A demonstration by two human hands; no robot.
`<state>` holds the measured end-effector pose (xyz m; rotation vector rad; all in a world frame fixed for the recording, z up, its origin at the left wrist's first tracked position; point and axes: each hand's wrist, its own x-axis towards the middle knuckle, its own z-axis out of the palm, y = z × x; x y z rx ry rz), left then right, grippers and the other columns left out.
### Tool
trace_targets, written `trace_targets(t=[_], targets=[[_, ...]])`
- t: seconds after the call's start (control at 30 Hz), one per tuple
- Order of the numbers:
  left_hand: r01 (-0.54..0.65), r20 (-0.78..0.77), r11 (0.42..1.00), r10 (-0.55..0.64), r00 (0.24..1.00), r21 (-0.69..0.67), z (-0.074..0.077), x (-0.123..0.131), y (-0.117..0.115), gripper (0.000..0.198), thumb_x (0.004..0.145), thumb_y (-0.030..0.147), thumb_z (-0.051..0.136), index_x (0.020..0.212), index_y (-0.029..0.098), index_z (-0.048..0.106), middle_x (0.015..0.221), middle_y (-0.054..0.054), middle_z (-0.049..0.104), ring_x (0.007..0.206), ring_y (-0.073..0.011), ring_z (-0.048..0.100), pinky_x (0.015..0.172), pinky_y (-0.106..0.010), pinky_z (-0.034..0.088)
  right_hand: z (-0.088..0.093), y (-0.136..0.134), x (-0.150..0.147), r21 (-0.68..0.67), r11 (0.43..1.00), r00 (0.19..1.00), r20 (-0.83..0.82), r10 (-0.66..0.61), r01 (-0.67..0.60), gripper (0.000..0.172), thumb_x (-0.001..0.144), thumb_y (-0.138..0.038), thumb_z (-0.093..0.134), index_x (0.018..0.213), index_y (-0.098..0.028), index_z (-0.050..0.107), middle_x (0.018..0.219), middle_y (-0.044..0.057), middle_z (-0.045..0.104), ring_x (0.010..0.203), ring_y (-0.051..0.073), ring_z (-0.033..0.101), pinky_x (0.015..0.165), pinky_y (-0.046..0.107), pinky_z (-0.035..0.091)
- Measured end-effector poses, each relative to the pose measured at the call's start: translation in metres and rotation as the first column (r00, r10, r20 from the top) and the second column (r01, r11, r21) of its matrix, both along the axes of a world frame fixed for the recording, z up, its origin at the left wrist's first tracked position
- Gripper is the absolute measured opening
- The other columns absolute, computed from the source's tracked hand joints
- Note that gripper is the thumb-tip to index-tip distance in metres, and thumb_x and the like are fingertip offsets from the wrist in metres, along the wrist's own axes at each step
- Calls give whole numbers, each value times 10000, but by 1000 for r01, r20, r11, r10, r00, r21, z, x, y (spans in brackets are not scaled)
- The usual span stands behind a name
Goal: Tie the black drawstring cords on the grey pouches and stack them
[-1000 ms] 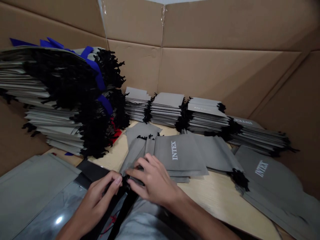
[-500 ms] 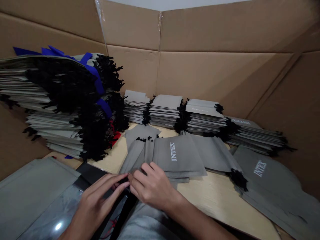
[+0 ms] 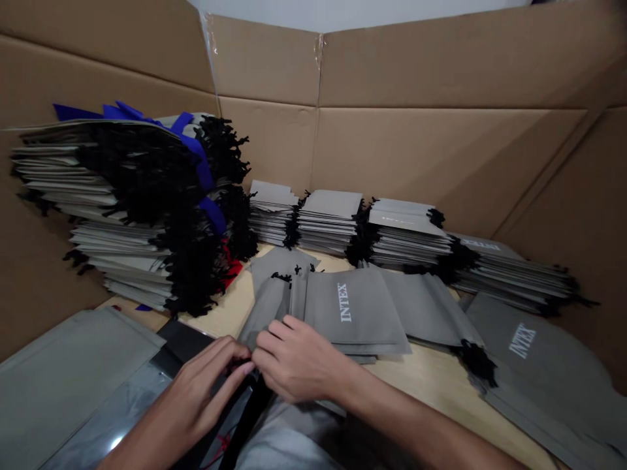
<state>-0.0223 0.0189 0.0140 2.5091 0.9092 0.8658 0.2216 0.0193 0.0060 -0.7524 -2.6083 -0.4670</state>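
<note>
My left hand (image 3: 215, 375) is closed in a pinch at the near end of a grey drawstring bag (image 3: 268, 305). Beside it, my right hand (image 3: 291, 358) has its fingers curled in on the same end, and the fingertips of both hands nearly meet. The exact spot they grip is mostly hidden, with something dark showing between them. Just right of my right hand lies a small pile of flat grey bags (image 3: 360, 310), the top one printed INTEX.
Stacks of grey bags with black cords (image 3: 329, 222) line the back. A tall pile tied with blue strips (image 3: 203, 163) stands left. More INTEX bags (image 3: 553, 365) lie at right, and grey fabric pieces (image 3: 73, 372) at left. Cardboard walls (image 3: 441, 150) enclose the table.
My fingers have curled in more tightly at the bag's end, the left ones bending more. The whole view has shifted slightly; the piles look unchanged.
</note>
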Motion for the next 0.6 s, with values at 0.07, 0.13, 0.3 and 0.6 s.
trace_targets(t=[0.07, 0.13, 0.3, 0.6], targets=[[-4, 15, 1000, 4, 1000, -27, -1, -1, 2, 122, 1111, 239, 606, 1084, 273, 721, 961, -5, 764, 894, -173, 773, 839, -209, 597, 4, 2, 0, -20, 1000, 1000, 14, -16, 16, 207, 1130, -323, 601, 991, -181, 657, 920, 49, 650, 906, 234, 521, 740, 395, 359], [-11, 37, 999, 12, 999, -42, -4, -2, 4, 100, 1104, 254, 634, 1060, 271, 723, 942, 2, 765, 870, -167, 771, 821, -201, 597, 6, 1, 0, -47, 998, 999, 30, -34, 35, 247, 1165, -341, 577, 988, -190, 658, 928, 49, 665, 925, 230, 534, 756, 389, 369], [-1, 78, 1000, 2, 997, -9, -11, -3, 6, 133, 1102, 258, 657, 983, 259, 718, 898, 7, 768, 824, -162, 766, 792, -200, 585, 5, -2, 0, -103, 993, 998, 24, -61, 63, 216, 1167, -374, 620, 1082, -185, 680, 977, 42, 679, 972, 228, 543, 790, 377, 395], [2, -12, 1000, -2, 1000, 8, -8, -11, -3, 184, 1107, 364, 622, 1148, 298, 789, 1044, -49, 833, 983, -238, 816, 877, -256, 651, -9, -2, 6, -63, 998, 1000, 7, -6, 7, 116, 1113, -264, 656, 1009, -214, 663, 884, 27, 620, 900, 228, 507, 728, 369, 372]])
